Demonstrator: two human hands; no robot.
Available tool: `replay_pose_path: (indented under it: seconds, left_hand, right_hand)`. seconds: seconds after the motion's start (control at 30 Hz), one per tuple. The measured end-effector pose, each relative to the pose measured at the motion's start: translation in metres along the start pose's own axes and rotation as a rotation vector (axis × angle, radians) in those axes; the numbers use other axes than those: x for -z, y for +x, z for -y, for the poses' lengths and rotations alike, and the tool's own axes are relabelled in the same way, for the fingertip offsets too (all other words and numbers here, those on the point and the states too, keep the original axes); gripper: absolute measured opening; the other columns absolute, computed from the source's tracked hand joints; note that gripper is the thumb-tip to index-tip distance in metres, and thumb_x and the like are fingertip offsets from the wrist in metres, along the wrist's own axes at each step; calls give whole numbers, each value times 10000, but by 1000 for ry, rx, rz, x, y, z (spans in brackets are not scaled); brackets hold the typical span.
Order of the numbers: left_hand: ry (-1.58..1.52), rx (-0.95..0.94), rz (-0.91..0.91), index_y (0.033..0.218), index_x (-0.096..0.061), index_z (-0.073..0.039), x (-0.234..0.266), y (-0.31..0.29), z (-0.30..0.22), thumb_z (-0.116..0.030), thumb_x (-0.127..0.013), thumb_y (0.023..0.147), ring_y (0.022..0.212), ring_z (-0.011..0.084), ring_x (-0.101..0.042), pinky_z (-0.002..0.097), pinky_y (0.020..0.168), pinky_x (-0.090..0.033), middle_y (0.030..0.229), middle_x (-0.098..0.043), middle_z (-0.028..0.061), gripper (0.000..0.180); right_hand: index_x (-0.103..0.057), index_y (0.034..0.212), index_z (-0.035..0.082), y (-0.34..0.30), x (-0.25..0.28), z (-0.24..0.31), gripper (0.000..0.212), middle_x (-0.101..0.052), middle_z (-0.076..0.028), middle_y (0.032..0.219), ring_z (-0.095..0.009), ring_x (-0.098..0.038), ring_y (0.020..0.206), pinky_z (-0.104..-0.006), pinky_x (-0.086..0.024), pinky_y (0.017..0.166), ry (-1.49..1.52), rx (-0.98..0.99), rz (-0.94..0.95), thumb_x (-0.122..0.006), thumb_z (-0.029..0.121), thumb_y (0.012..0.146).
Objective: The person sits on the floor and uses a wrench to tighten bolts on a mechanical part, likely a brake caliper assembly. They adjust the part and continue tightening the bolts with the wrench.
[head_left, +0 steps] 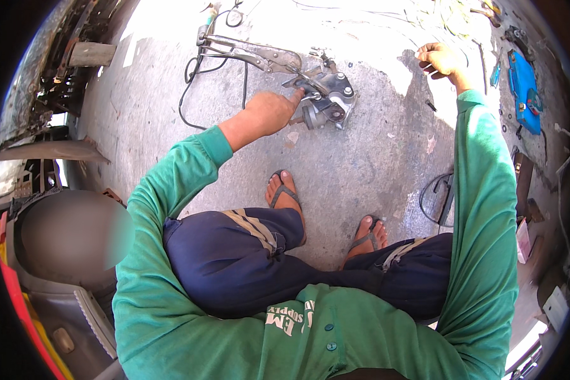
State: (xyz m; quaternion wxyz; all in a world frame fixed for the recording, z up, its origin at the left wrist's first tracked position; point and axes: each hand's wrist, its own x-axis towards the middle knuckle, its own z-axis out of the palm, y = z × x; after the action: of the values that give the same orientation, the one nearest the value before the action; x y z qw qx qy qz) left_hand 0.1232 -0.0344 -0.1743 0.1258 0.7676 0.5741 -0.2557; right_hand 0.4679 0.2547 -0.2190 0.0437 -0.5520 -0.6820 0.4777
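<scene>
A grey metal machine part with bolts and a round housing lies on the concrete ground in front of me. My left hand rests against its left side, fingers closed around a piece of it. Locking pliers lie just behind the part, their jaws toward it. My right hand is stretched out far to the right, fingers curled, over the sunlit ground; whether it holds anything is not visible. I am crouched in green sleeves, dark blue trousers and flip-flops.
Black cables loop on the ground left of the pliers. A blue tool case and small loose parts lie at the far right. A dark bracket with a cable sits by my right knee. A vehicle body lines the left edge.
</scene>
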Motion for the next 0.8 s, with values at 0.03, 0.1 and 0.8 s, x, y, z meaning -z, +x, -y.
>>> replay_pose_path:
  seconds: [0.03,0.1,0.8]
  left_hand:
    - [1,-8,-37,1595,-269,12,-4,-1,0,-3,-531,879,812,393,-723,491,696,-570,903,-725,237,762]
    - [-76,-17,-23,1586,-273,33,-2,-1,-1,0,-523,879,807,407,-717,498,699,-564,896,-721,246,751]
    - [-780,-46,63,1475,-301,150,38,-23,-34,-32,-572,881,790,395,-695,473,688,-545,914,-680,289,678]
  right_hand:
    - [-687,1081,104,0,-1,0,229,-685,-42,898,-138,-645,686,-311,-546,564,11,4,-8,-684,290,947]
    - [-688,1080,105,1,2,-3,224,-687,-42,902,-137,-646,692,-312,-547,567,10,-2,-13,-679,286,948]
    - [-689,1086,99,2,-6,4,215,-694,-53,907,-146,-651,713,-317,-551,587,-30,-9,4,-647,267,958]
